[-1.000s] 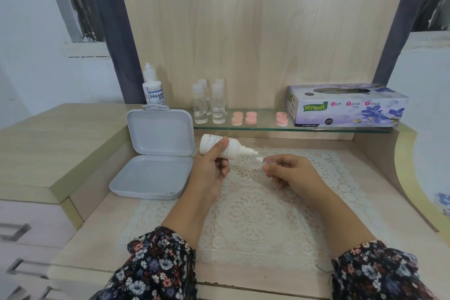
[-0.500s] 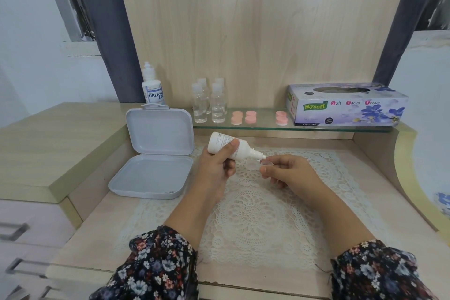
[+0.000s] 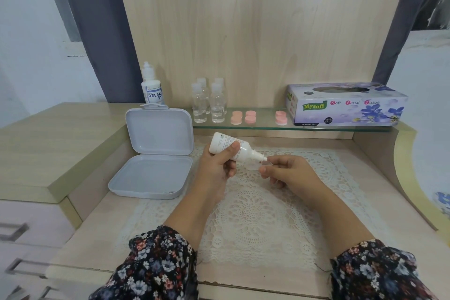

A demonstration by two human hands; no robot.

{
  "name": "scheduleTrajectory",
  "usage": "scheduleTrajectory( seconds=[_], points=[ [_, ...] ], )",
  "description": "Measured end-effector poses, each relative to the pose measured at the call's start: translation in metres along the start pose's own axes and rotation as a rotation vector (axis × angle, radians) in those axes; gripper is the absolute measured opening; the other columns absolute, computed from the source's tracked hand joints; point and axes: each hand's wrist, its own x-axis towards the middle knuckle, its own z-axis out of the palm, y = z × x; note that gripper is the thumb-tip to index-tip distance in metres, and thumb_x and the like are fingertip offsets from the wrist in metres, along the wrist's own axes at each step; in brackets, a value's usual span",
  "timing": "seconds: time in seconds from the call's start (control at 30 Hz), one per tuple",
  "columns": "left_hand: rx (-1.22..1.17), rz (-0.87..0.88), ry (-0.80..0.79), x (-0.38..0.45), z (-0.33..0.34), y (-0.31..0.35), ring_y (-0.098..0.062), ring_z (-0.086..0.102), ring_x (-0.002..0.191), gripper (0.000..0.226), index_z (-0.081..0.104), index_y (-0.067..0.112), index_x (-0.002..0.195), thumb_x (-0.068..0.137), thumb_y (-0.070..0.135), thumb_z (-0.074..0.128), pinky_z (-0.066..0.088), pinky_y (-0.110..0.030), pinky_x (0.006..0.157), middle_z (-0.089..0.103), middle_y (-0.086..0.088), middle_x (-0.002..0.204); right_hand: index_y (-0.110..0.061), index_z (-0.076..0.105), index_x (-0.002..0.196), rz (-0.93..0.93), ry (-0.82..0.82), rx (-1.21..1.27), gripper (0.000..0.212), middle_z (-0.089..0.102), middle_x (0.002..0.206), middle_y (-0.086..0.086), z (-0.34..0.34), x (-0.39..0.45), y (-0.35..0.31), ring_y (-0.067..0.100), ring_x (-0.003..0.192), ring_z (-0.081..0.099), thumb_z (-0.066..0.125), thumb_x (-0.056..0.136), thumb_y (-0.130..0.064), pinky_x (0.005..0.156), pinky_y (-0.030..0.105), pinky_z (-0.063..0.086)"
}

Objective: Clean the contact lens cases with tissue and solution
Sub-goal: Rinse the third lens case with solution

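A white lace doily is lying flat in the middle of the counter. At about nine o'clock from the doily, a grey hinged box is sitting open, its lid leaning upright against the back. At twelve o'clock a glass shelf is running along the wooden back panel. Dark curtains are hanging at ten and two o'clock. Drawers are showing at seven o'clock.
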Motion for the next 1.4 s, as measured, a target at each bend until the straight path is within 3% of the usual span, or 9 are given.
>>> scheduleTrajectory(
  seconds=[0.57,1.2,1.4],
  points=[
    [0.03,0.022,-0.007,-0.001,0.0001,0.002,-0.01,0.045,0.049,0.049,0.055,0.004,0.106,0.066,0.024,0.076,0.035,-0.02,0.042,0.058,-0.005,0.07,-0.016,0.071,0.098,0.006,0.006,-0.011,0.02,0.074,0.075,0.003,-0.0002,0.0003,-0.0002,0.01,0.06,0.056,0.078,0.078,-0.016,0.057,0.022,0.047],
    [0.05,0.028,-0.01,0.0002,-0.0006,0.0018,-0.011,0.045,0.051,0.032,0.055,0.003,0.108,0.082,0.014,0.071,0.036,-0.021,0.043,0.058,-0.006,0.073,-0.023,0.07,0.09,-0.006,0.009,0.004,0.016,0.073,0.075,0.005,0.001,-0.0023,-0.0023,0.013,0.061,0.055,0.077,0.079,-0.013,0.058,0.024,0.048],
    [0.064,0.026,0.002,0.0013,-0.0014,-0.0001,-0.011,0.046,0.052,0.05,0.052,-0.007,0.121,0.081,0.015,0.072,0.037,-0.021,0.043,0.059,-0.005,0.072,-0.016,0.071,0.101,0.01,0.007,-0.007,0.025,0.074,0.077,0.004,-0.0001,0.0013,0.0007,0.012,0.06,0.056,0.078,0.077,-0.016,0.057,0.024,0.048]
  ],
)
